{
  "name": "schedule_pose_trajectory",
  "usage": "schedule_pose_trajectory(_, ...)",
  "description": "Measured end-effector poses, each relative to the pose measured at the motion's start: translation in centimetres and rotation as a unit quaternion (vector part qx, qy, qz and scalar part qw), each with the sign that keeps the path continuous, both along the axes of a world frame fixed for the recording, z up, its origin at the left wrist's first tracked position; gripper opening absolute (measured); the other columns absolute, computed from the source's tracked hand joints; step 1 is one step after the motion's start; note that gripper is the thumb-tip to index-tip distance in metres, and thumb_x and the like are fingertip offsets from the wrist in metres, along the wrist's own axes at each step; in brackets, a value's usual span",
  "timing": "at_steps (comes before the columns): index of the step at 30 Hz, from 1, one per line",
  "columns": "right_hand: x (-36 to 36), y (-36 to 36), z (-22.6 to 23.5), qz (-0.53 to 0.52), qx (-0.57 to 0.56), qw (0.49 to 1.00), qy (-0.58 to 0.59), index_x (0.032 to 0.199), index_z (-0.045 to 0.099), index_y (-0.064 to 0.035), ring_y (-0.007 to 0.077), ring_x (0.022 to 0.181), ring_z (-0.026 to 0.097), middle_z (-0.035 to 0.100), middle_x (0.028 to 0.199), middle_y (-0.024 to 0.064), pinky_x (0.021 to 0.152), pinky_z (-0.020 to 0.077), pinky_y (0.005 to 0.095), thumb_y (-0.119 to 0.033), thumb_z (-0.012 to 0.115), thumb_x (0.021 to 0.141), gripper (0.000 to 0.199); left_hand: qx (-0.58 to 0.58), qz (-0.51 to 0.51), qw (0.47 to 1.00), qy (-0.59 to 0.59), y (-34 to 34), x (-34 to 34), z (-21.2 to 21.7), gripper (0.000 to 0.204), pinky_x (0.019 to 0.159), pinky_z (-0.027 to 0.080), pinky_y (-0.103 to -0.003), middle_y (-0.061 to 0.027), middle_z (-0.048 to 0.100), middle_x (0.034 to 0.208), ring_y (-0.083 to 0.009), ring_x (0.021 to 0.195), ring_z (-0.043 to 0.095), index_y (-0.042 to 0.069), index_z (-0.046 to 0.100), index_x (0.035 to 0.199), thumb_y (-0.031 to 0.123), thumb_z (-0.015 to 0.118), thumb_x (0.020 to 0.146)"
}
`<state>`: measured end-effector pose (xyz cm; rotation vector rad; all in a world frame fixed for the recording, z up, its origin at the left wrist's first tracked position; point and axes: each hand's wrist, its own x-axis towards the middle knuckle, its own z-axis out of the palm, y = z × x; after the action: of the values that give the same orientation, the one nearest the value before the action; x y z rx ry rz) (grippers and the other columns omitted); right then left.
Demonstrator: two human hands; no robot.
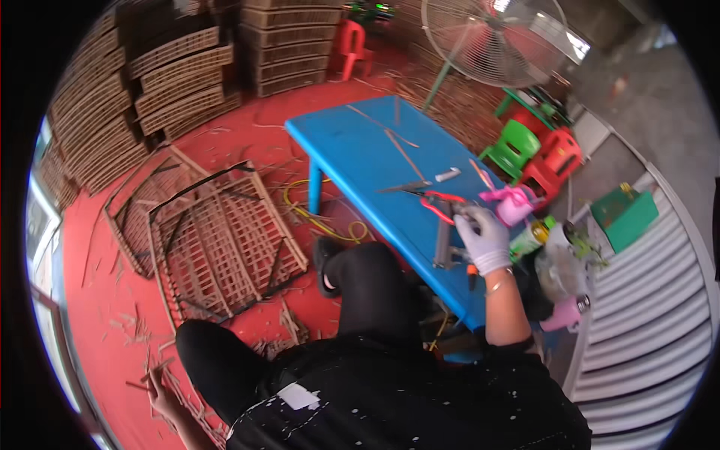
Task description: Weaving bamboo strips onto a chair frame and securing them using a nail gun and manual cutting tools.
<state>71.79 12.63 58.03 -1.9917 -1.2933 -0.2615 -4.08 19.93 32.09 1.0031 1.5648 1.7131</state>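
Observation:
My right hand (pixel 484 238), in a white glove, is above the near right part of the blue table (pixel 367 142). Its fingers are closed on the red handles of a pair of pliers (pixel 442 201). Under and beside that hand is a grey metal tool (pixel 442 241), perhaps a staple gun. A knife-like pointed blade (pixel 405 187) and a small white object (pixel 448 175) lie just beyond. Low at the left, my bare left hand (pixel 159 391) pinches a thin brown strip (pixel 138 386) over the red floor.
Woven slatted panels (pixel 225 236) lie on the floor left of the table, among scattered strips. Stacked crates (pixel 289 49) stand behind. A pink cup (pixel 516 206), bottles (pixel 531 237) and a green box (pixel 624 217) are at right. A large fan (pixel 495 37) and small chairs (pixel 512 146) stand beyond.

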Motion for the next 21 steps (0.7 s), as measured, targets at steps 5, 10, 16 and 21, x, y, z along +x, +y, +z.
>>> schedule_pose_trajectory(5, 4.4, -4.6, -0.8, -0.156, -0.141, 0.975, 0.067, 0.094, 0.069, -0.0071, 0.0296, 0.085, 0.066, 0.069, 0.087, 0.0140, 0.077, 0.0519, 0.0379, -0.039, 0.067, 0.081, 0.034, -0.062, 0.039, 0.997, -0.030, 4.3, 6.4, 2.0, 0.030, 0.080, 0.049, -0.025, -0.0136, 0.068, 0.106, -0.0178, 0.095, 0.065, -0.005, 0.063, 0.114, 0.017, 0.056, 0.095)
schedule_pose_trajectory(10, 3.4, -3.8, -0.7, -0.141, -0.258, 0.954, 0.057, 0.097, 0.069, -0.0091, 0.0297, 0.087, 0.066, 0.069, 0.090, 0.0125, 0.080, 0.0513, 0.0379, -0.043, 0.065, 0.082, 0.037, -0.039, 0.061, 0.995, -0.064, 3.3, 4.6, 0.2, 0.022, 0.052, 0.033, -0.019, -0.0078, 0.069, 0.105, -0.0050, 0.071, 0.057, 0.004, 0.062, 0.107, 0.023, 0.056, 0.097)
schedule_pose_trajectory(16, 5.3, -1.5, -1.8, -0.097, -0.280, 0.955, 0.020, 0.097, 0.069, -0.0102, 0.0318, 0.089, 0.065, 0.069, 0.092, 0.0131, 0.080, 0.0507, 0.0392, -0.048, 0.062, 0.081, 0.041, -0.065, 0.065, 0.994, -0.065, 1.7, 4.8, 2.0, 0.028, 0.039, 0.018, -0.018, -0.0046, 0.069, 0.104, 0.0009, 0.046, 0.030, 0.008, 0.064, 0.112, 0.028, 0.061, 0.093)
schedule_pose_trajectory(21, 9.2, -1.9, -2.0, -0.167, -0.300, 0.939, 0.020, 0.099, 0.069, -0.0091, 0.0355, 0.095, 0.063, 0.067, 0.099, 0.0175, 0.083, 0.0495, 0.0434, -0.050, 0.061, 0.079, 0.046, -0.131, 0.156, 0.977, -0.062, 1.6, 7.6, 5.6, 0.039, 0.042, 0.021, -0.020, -0.0020, 0.068, 0.098, -0.0009, 0.048, 0.033, 0.004, 0.065, 0.114, 0.033, 0.068, 0.088)
